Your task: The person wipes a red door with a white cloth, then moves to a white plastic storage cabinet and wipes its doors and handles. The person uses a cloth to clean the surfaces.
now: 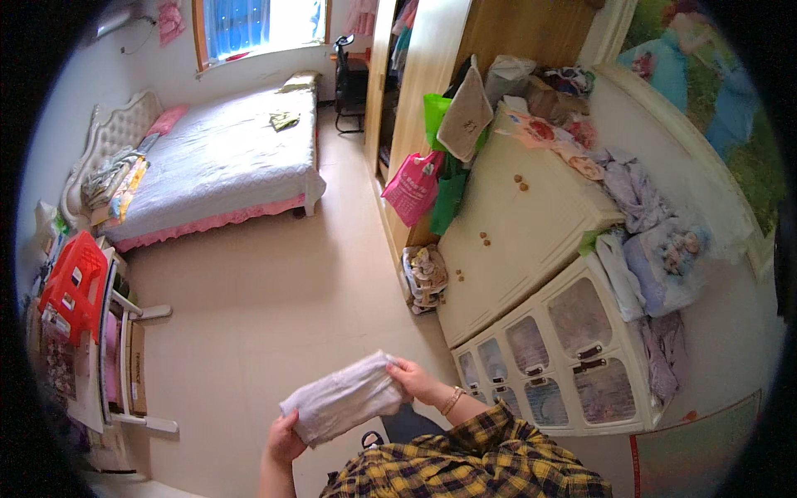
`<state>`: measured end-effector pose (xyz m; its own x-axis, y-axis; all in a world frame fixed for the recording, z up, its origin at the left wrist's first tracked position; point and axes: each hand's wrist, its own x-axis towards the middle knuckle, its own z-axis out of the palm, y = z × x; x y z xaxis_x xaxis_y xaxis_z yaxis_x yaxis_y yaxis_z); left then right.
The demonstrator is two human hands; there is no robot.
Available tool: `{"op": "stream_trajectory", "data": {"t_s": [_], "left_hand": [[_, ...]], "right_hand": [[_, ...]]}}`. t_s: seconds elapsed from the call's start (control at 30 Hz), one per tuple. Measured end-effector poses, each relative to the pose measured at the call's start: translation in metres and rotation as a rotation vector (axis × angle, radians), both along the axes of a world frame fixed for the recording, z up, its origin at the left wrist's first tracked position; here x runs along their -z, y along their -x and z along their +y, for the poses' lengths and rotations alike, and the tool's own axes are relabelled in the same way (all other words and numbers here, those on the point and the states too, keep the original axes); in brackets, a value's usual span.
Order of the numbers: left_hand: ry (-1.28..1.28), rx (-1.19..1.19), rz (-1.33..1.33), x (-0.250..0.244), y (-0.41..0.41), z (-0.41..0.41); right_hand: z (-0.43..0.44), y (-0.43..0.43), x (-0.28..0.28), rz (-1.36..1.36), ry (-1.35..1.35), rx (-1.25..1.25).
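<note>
A folded whitish cloth (pixel 348 398) is stretched between my two hands, above the tiled floor and in front of my body. My left hand (pixel 285 437) grips its lower left end, thumb on top. At the upper right end, my right hand (pixel 414 381) pinches the cloth with the thumb on top; a bracelet circles that wrist. The cloth is longer than it is wide and looks soft. Fingers under it are hidden on both sides.
A bed (pixel 236 149) with a pale cover stands by the window. Cream cabinets (pixel 523 205) line the right side, with clothes (pixel 635 187) piled on top. Bags, one a pink bag (pixel 412 187), hang at the wardrobe (pixel 423 81). A red plastic basket (pixel 78 286) sits on a table at left.
</note>
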<state>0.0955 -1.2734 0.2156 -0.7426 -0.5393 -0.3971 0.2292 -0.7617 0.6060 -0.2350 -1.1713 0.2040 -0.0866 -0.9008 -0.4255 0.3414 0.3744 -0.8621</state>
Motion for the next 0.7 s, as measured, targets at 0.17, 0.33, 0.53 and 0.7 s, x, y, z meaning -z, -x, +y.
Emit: {"op": "stream_trajectory", "data": {"t_s": [0.17,0.33,0.53,0.7], "left_hand": [[0.022,0.083,0.082,-0.046,0.085,-0.042],[-0.022,0.183,0.203,-0.056,0.198,-0.064],[-0.158,0.293,0.262,-0.064,0.286,-0.095],[-0.055,0.392,0.145,-0.055,0.339,-0.117]], "right_hand": [[-0.055,0.023,-0.050,0.688,0.335,-0.114],[-0.076,0.074,-0.080,0.160,0.200,-0.130],[-0.065,0.188,-0.055,0.145,0.210,0.146],[-0.049,0.190,-0.069,0.259,0.312,0.319]]}}
